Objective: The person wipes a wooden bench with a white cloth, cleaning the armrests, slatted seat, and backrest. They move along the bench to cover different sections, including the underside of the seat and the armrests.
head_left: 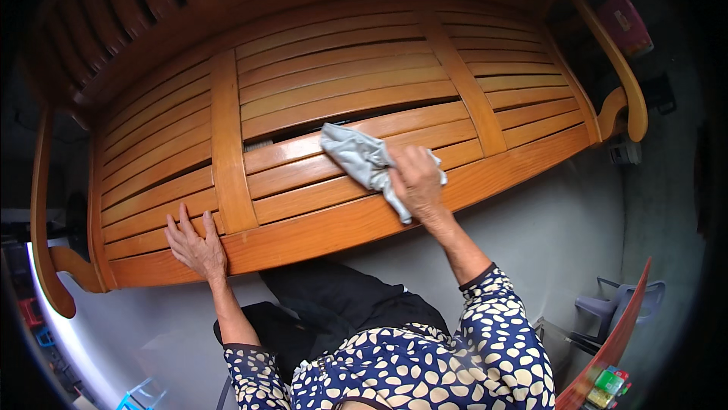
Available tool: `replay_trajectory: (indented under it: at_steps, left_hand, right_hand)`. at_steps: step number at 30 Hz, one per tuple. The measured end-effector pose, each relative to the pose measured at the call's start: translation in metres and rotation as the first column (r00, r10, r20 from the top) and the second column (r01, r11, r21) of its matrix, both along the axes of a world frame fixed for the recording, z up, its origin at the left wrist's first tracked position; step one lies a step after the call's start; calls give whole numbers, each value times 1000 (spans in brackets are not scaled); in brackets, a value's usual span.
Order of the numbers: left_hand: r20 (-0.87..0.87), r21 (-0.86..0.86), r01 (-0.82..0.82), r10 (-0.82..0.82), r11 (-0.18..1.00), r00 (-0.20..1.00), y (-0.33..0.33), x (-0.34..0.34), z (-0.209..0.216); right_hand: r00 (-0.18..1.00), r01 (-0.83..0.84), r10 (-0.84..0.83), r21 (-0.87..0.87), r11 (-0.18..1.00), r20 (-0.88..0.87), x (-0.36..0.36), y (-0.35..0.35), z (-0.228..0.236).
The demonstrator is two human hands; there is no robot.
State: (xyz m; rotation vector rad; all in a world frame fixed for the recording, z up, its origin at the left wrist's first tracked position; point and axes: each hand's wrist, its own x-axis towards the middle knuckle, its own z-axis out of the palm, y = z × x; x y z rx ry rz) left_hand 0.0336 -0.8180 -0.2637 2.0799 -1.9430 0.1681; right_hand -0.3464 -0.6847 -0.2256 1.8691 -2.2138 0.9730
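Note:
A slatted wooden bench (326, 232) with a varnished orange-brown finish stretches across the view. My right hand (417, 179) is closed on a pale grey cloth (356, 154), which lies crumpled over the front slats of the middle seat section. One end of the cloth hangs toward the front rail. My left hand (196, 245) rests flat on the front edge of the left seat section, fingers spread and holding nothing. Behind the cloth, a wide dark gap shows between two slats.
Curved armrests bound the bench, the left one (39, 205) and the right one (618, 61). Beyond the right armrest is a pink container (626, 23). At lower right stand a grey plastic chair (599, 305) and a red-edged surface (618, 334) with small colourful items (609, 387).

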Motion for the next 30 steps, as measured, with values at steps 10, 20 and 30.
replay_trajectory:
  at_steps: [10, 20, 30]
  left_hand:
    - [10, 4, -15, 15, 1000, 1000, 2, 2, 4]
    - [-20, 2, -13, 13, 1000, 1000, 2, -3, 8]
    - [-35, 13, -19, 19, 1000, 999, 4, -9, 7]
  right_hand:
    - [746, -50, 51, -20, 999, 664, -52, 22, 107]
    - [982, -155, 176, 233, 960, -74, 22, 8, 14]
    - [994, 54, -29, 256, 965, -101, -20, 16, -7]
